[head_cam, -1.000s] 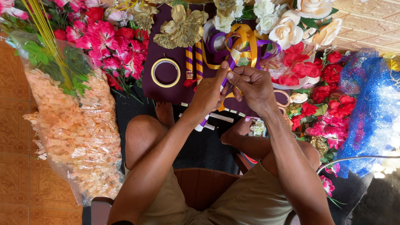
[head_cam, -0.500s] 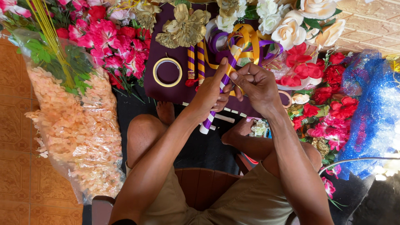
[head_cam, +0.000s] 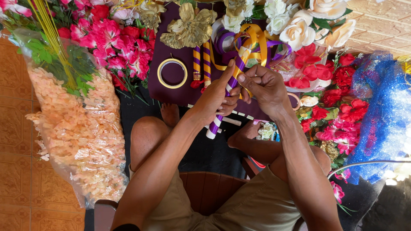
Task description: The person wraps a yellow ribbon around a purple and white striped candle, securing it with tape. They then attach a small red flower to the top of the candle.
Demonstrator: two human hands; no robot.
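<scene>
Left hand (head_cam: 216, 99) was closed around a stick (head_cam: 225, 97) at the centre of the frame, thumb stretched up along it, fingers curled over the lower half. Right hand (head_cam: 262, 87) sat just beside it to the right, fingers bent and pinched at the stick's upper part; whether it gripped the stick or the ribbon (head_cam: 252, 39) there, could not tell. The stick was tilted, top toward the upper right, wrapped in purple and white spiral stripes, its white lower end poking out below the left hand. Loops of purple and yellow ribbon lay at its top end, upper centre.

Versus half a second earlier: both hands stayed in much the same spot, the stick kept about the same tilt, the left thumb reached higher up it.

A roll of tape (head_cam: 172, 73) lay on the dark purple cloth (head_cam: 159, 51) to the upper left of the hands. A bag of peach flowers (head_cam: 81, 137) filled the left side.
</scene>
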